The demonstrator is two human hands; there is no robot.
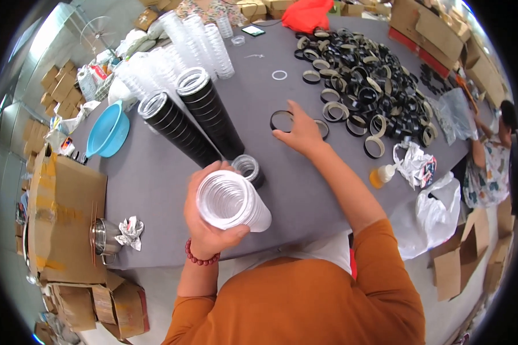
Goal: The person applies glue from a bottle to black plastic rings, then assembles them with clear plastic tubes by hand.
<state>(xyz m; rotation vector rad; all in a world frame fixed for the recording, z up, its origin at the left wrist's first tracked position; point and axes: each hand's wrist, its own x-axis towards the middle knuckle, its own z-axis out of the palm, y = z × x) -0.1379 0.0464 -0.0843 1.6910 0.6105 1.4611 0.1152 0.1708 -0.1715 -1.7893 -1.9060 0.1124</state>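
Observation:
My left hand (204, 221) is wrapped round a stack of clear plastic rings or cups (230, 201), tilted with its wide mouth toward me. Just beyond it a short stack of dark rings with a clear top (247, 167) stands on the table. My right hand (302, 129) reaches forward, thumb and forefinger spread around a black ring (281, 112). Whether the fingertips touch that ring, I cannot tell. A second black ring lies partly hidden behind this hand. Two tall black stacks with clear tops (210, 115) lean beyond my left hand.
Many black rings (368, 80) are heaped at the far right. Clear stacks (155, 69) fill the far left, near a blue basin (110, 131). An amber bottle (379, 176) and crumpled plastic (414, 164) lie right of my forearm. Another person (489, 161) is at the right edge.

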